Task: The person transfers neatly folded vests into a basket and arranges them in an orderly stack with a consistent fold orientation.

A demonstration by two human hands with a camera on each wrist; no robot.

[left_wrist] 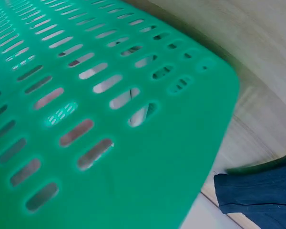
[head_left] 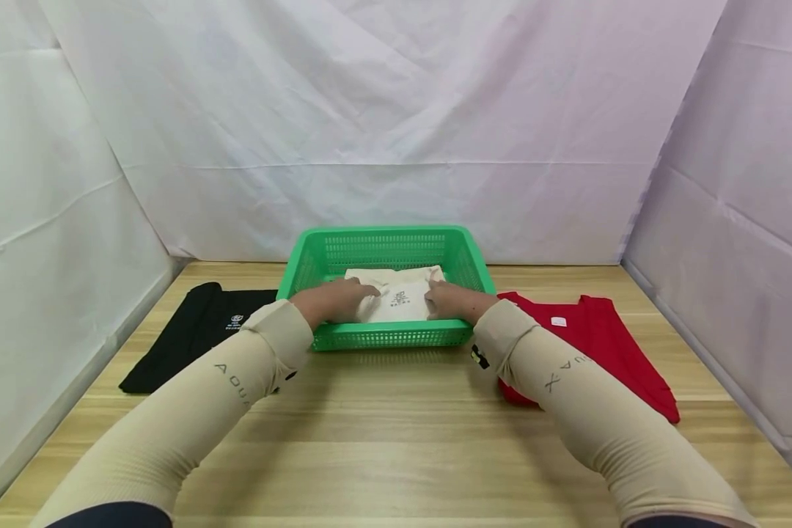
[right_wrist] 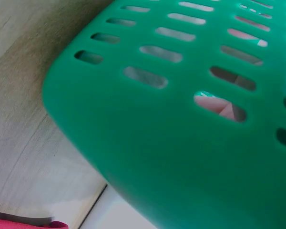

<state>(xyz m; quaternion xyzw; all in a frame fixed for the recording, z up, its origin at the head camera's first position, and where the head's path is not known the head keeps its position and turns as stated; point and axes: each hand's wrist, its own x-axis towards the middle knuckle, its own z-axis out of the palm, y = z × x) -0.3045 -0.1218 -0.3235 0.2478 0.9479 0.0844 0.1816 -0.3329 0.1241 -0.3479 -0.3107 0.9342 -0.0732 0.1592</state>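
Observation:
A cream folded shirt (head_left: 408, 312) with a small dark print lies inside the green plastic basket (head_left: 396, 330). My left hand (head_left: 336, 299) reaches over the basket's front left corner and pinches the shirt's left side. At the opposite side, my right hand (head_left: 458, 301) pinches the cloth, which is creased by the fingers. Both wrist views are mostly filled by the slotted outer wall of the basket (left_wrist: 181, 129). Through the slots, bits of the right hand (right_wrist: 214, 105) show; the fingertips are hidden there.
Left of the basket lies a folded black shirt (head_left: 191, 330), partly behind my left sleeve. A folded red shirt (head_left: 587, 337) with a white label is on the right, partly covered by my right sleeve. White sheeting (head_left: 396, 132) hangs behind and beside the wooden table (head_left: 383, 440).

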